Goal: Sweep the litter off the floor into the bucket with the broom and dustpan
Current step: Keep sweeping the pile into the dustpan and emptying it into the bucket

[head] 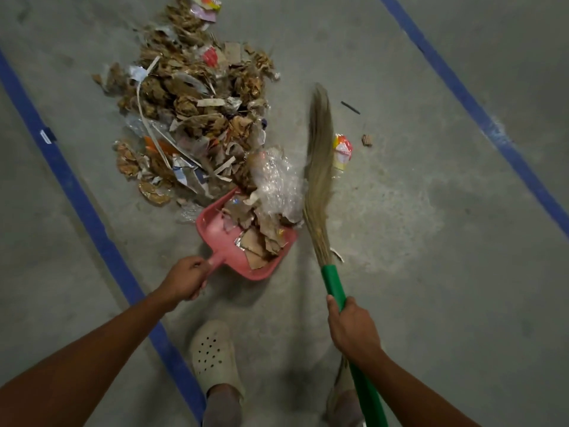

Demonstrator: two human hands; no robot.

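**A:** Where are we with this?

**B:** Our left hand (187, 277) is clamped on the handle of the pink dustpan (215, 231). The pan's mouth is set against the near edge of the litter pile (191, 97). Our right hand (351, 325) is wrapped round the green shaft of the broom (320, 167), and the bristles lie just right of the pan.

**A:** And the bucket?

**B:** We cannot see it anywhere in view.

**A:** What could go wrong from here?

**B:** The pan is heaped, and the bubble wrap (277, 183) bulges over its far lip. If we lift or tilt it sharply, we think that light stuff slides back onto the floor (431, 241).

**A:** And the broom?

**B:** A hard stroke to the left may shove the pan or fling scraps past it. We may also miss the wrapper (342, 151) and the cardboard scrap (367, 140), which lie right of the bristles, apart from the pile.
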